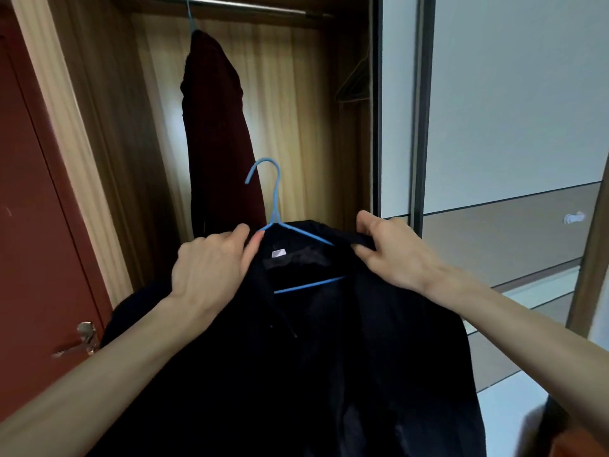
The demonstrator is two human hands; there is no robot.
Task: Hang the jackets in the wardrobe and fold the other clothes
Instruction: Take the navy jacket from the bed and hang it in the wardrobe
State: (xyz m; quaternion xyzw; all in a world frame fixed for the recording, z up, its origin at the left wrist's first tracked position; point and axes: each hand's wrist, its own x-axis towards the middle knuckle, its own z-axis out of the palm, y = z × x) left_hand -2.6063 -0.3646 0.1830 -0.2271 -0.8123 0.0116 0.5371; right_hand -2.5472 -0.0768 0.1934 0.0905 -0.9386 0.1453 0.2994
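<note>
Wood-lined wardrobe (296,94) ahead, its door slid aside, and a steel rail (250,4) running across the top. One maroon jacket (214,127) hangs from that rail on the left, on a blue hook. Far right, tucked against the wardrobe wall, a few bare hangers (354,84) wait in shadow. On the near left stands a red door (39,225) with a metal handle.

Now the action: a dark jacket (296,357) is held up in front of the open wardrobe, well below the rail, already threaded onto a blue wire hanger (275,199). The left hand (211,268) pinches the collar just beside the hanger's neck; the right hand (392,249) grips a bunched fold of cloth at the right shoulder. Both hands are clamped on fabric, apart from each other, with the hook standing free between them.

That cloth looks soft and limp, draping straight down with some weight to it, so it will sag and could slide along the thin wire. The hanger itself looks light and springy, likely to tip if the load sits unevenly. The right shoulder seems not quite seated yet. My call: settle that shoulder over the wire arm, then take hold at the neck just under the hook, where the weight balances, and lift the hook to the rail beside the maroon one.
</note>
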